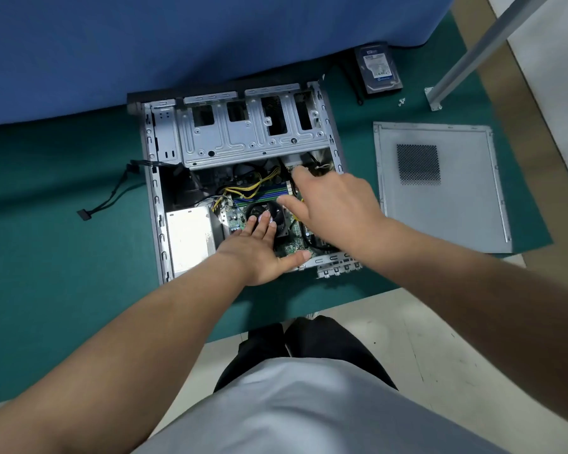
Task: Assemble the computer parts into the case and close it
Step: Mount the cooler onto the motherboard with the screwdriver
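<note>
An open grey computer case [151, 178] lies on its side on the green mat, with a motherboard [235, 219], a black CPU fan [263, 209], yellow cables [256, 186] and a silver power supply [189, 237] inside. My left hand [259, 250] lies flat with straight fingers on the fan and board, thumb along the case's near edge. My right hand [332, 204] hovers over the right side of the board, fingers spread and pointing down toward the memory slots; what its fingertips touch is hidden. The grey side panel [440, 188] lies flat to the right of the case.
A hard drive [379, 68] lies at the back right beside a few small screws [401, 101]. A black cable with a connector [84, 213] trails out of the case's left side. A blue cloth [177, 44] covers the back. A metal table leg [473, 50] stands at the right.
</note>
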